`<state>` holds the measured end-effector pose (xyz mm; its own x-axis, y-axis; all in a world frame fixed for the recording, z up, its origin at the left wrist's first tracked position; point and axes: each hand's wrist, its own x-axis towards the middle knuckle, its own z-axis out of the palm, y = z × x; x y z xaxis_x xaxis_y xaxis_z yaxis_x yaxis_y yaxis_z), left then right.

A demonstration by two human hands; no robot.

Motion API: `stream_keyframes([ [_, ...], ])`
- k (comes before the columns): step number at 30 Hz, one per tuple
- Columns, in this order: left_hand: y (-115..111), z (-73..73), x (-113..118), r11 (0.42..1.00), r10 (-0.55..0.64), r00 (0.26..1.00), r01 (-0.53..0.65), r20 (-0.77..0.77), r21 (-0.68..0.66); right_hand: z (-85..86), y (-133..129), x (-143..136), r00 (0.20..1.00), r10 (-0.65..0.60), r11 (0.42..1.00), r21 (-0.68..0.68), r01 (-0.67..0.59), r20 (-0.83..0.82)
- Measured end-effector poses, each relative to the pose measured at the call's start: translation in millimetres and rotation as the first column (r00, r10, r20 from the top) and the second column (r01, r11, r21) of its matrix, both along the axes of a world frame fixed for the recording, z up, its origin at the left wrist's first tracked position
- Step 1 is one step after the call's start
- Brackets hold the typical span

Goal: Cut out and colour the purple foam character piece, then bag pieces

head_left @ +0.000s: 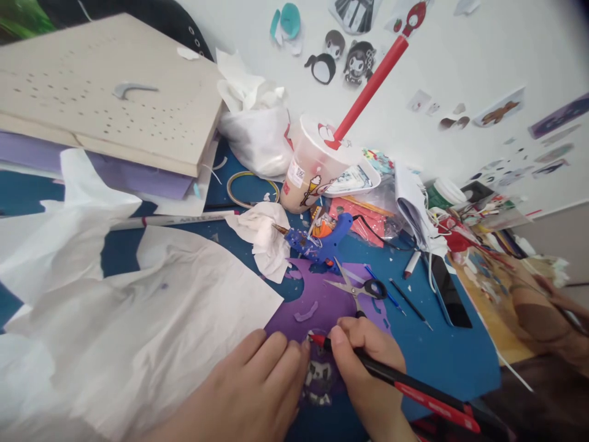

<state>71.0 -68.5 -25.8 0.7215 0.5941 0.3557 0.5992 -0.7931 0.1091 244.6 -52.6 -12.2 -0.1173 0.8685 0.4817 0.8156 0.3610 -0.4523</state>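
Note:
A small clear plastic piece with a black-and-white cartoon figure [319,374] lies at the front, over purple foam sheet [294,312] and blue mat. My left hand [257,387] has its fingers curled together, the fingertips against the piece's left edge; what lies under them is hidden. My right hand [370,374] grips a black-and-red pen [391,374]. The pen's red tip touches or hovers just over the piece's upper end, close to my left index finger. Scissors [354,287] rest partly spread on the purple sheet just beyond my right hand.
A blue glue gun [322,242] lies behind the scissors, near a drink cup [313,166] with a tall red straw. White crumpled paper [184,307] covers the left. Thin tools [409,302] and a phone [448,291] lie right. A perforated board [105,92] stands back left.

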Motion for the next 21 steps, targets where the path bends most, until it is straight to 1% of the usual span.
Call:
stream_keyframes([
  [5, 0.1, -1.8, 0.8, 1.0, 0.01, 0.999, -0.01, 0.036, 0.004, 0.0, -0.2, 0.5, 0.999, 0.03, 1.0, 0.002, -0.03, 0.021],
  [8, -0.7, -0.4, 1.5, 1.0, 0.015, 1.0, -0.014, 0.021, -0.009, -0.3, 0.6, 0.7, 0.999, 0.0, 1.0, 0.007, -0.001, 0.048],
  [10, -0.3, -0.3, 2.3, 1.0, 0.003, 1.0, -0.003, 0.018, -0.013, -0.7, 0.9, 0.6, 0.999, 0.003, 1.0, 0.007, -0.003, 0.047],
  [17, 0.3, -4.9, 3.2, 1.0, 0.003, 0.999, -0.003, 0.041, -0.01, -0.3, 0.4, -0.7, 0.997, -0.012, 1.0, 0.026, 0.01, 0.077],
  [19, -0.7, -3.8, 2.2, 1.0, -0.006, 0.999, 0.006, 0.039, -0.02, -0.4, 0.2, -0.8, 0.997, -0.005, 1.0, 0.022, 0.003, 0.075],
  [21, -0.8, -1.6, 1.4, 0.999, 0.01, 0.999, -0.009, 0.032, -0.032, -1.0, 0.1, -0.6, 0.997, -0.028, 0.999, 0.033, 0.025, 0.078],
])
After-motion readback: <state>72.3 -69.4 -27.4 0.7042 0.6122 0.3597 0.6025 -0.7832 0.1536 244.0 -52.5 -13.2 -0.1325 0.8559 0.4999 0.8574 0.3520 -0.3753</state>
